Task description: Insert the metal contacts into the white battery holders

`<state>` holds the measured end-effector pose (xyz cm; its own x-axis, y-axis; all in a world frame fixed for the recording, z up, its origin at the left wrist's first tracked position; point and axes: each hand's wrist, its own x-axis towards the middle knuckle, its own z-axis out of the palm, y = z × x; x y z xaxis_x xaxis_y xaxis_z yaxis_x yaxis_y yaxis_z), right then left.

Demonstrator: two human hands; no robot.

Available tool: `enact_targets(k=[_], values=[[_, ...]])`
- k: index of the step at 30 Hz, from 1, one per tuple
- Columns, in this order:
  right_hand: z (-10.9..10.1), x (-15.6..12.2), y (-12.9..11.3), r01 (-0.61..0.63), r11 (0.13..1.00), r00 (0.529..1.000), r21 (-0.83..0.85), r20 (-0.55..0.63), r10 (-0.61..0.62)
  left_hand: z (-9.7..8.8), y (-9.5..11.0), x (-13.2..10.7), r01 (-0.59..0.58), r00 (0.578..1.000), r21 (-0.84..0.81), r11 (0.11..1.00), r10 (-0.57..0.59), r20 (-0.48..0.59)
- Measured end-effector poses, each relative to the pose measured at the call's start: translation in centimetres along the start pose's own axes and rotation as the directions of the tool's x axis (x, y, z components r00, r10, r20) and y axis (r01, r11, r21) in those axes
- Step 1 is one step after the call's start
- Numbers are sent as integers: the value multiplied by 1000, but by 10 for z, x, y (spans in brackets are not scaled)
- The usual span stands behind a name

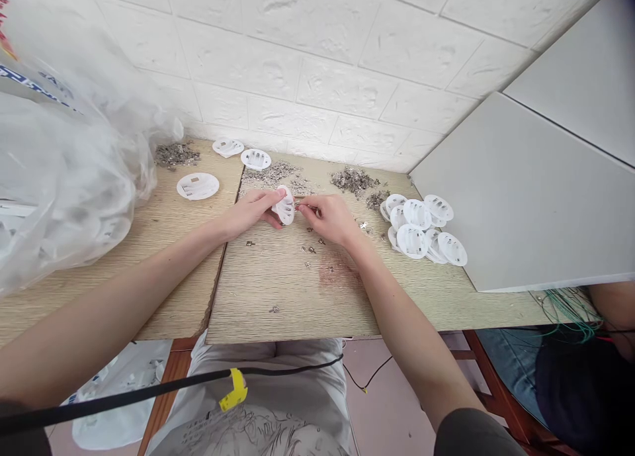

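Observation:
My left hand (262,208) grips a round white plastic disc (285,206) by its edge, thumb on top, tilted up off the table. Close against its right side, my right hand (325,216) has its fingers pinched together. What sits in that pinch is too small to make out, though something thin and metallic shows near the fingertips. Several small metal pieces (311,249) lie scattered on the wood below my hands. Behind them are loose heaps of tiny metal parts (353,180).
Several white discs (413,241) are piled at right beside a grey panel (536,198). More discs (198,186) lie at left, near a big clear plastic bag (74,158). A black cable (188,380) with yellow tape crosses my lap. Another person sits at right by green wires (570,310).

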<state>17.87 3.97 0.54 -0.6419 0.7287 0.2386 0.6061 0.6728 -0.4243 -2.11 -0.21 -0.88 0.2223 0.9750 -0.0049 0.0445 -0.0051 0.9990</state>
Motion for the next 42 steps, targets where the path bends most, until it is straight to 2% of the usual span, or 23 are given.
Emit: enact_targets(k=[11, 31, 38, 42], values=[[2, 1, 4, 129, 990, 992, -65, 14, -128, -1, 4, -1, -57, 996, 75, 996, 51, 74], [6, 1, -5, 122, 963, 993, -242, 27, -119, 3, 10, -8, -48, 999, 242, 969, 45, 16], [6, 1, -8, 116, 959, 993, -259, 29, -112, 5, 9, -7, -38, 999, 224, 974, 38, 7], [3, 2, -8, 36, 985, 999, -169, -2, -37, 3, 7, -4, -47, 998, 98, 994, 43, 34]])
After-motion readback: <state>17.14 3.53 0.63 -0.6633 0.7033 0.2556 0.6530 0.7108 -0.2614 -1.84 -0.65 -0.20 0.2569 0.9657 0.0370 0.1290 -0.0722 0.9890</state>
